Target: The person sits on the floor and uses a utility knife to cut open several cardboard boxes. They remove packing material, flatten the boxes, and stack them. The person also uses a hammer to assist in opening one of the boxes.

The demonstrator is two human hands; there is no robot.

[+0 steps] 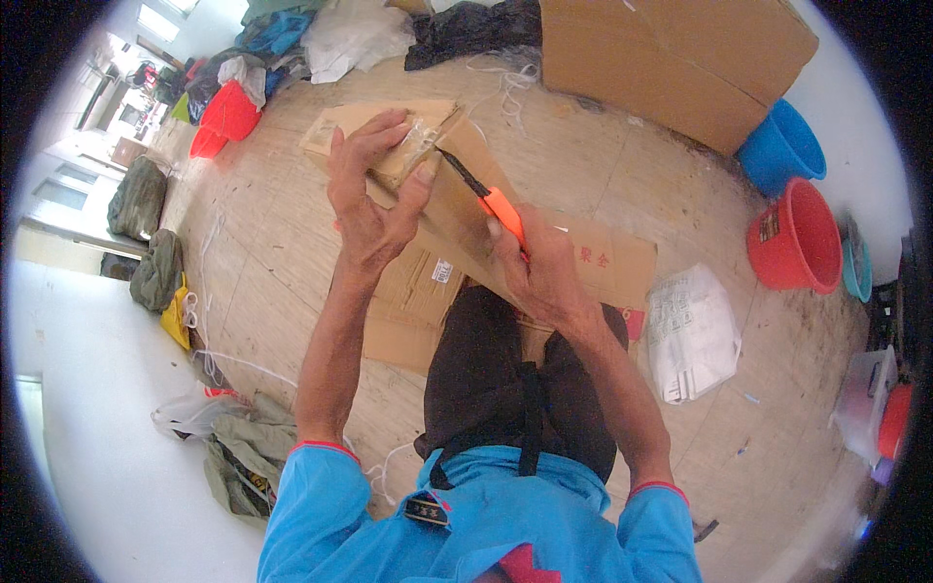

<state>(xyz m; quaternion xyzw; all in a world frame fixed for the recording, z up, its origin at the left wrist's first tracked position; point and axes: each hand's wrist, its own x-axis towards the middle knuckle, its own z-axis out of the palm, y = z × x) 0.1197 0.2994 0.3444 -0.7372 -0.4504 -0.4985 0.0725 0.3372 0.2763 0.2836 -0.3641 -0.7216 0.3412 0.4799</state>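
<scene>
In front of me a cardboard box (485,160) is held up at a tilt above my legs. My left hand (372,211) grips its far end, thumb on the near side and fingers spread over the top. Clear packing tape (419,138) shines at that end, between the thumb and fingers. My right hand (543,266) is closed around an orange-handled knife (503,209) with a dark blade. The blade's tip meets the box edge at the tape, close to my left thumb; whether it has cut in cannot be seen.
Flattened cardboard (616,255) lies on the floor under the box. A white plastic sack (692,335) is to the right, with a red bucket (787,240) and blue bucket (776,149) beyond. A large carton (670,65) stands at the far right. Loose white string (251,362) trails at left.
</scene>
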